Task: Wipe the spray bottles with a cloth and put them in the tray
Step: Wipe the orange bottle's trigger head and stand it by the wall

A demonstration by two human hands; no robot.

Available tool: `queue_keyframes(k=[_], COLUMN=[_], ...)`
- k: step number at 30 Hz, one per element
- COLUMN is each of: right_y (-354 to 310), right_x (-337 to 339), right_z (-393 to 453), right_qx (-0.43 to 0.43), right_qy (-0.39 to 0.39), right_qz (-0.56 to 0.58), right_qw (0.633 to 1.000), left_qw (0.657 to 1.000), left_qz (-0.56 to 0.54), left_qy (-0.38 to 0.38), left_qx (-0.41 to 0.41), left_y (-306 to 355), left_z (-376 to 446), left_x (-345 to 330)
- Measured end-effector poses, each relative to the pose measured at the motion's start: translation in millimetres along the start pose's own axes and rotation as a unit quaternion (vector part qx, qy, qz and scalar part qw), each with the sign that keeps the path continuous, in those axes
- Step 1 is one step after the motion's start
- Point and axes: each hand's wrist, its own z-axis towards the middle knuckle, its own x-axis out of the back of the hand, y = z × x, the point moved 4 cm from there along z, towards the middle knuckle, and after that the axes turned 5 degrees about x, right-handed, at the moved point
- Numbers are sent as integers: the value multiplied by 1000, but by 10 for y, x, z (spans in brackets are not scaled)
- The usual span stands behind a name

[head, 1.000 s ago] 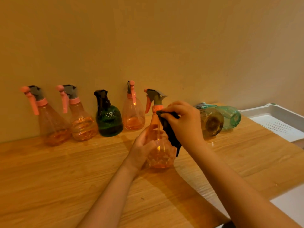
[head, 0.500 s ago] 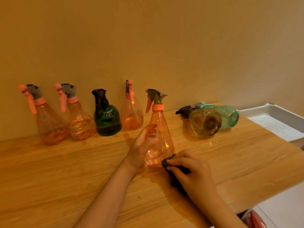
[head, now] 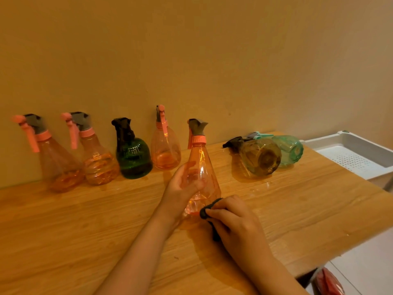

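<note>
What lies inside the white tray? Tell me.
The white tray shows only its bare perforated floor; no spray bottle lies in the visible part. Its right end runs out of frame, so that part cannot be seen.

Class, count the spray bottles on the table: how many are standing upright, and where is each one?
5. Four stand along the wall: orange, orange, green, orange. The fifth stands nearer, gripped by the left hand. Two more lie on their sides.
</note>
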Motion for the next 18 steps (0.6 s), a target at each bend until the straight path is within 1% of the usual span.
queue_keyframes(k=[4, 8, 10, 12, 14, 18], right_y=[57, 103, 184, 283, 334, 344], right_x=[59, 100, 133, 152, 157, 150], right_z=[-4, 48, 132, 270, 466, 882], right_qx=[-60, -120, -197, -271, -280, -231], right_qy=[24, 35, 53, 59, 57, 78], right_qz=[-1, 44, 98, 155, 164, 132], right_qw=[998, 991, 974, 948, 944, 961], left_qw=[1000, 1000, 1000, 1000, 999, 999], left_qz=[13, 18, 10, 1, 4, 30], left_qy=[-5, -14, -13, -17, -30, -45], left_qx=[11, 4, 8, 15, 16, -3], left_y=[21, 40, 14, -10, -16, 22], left_z=[-6, -7, -3, -7, -10, -10], left_x=[41, 22, 20, 14, 4, 7])
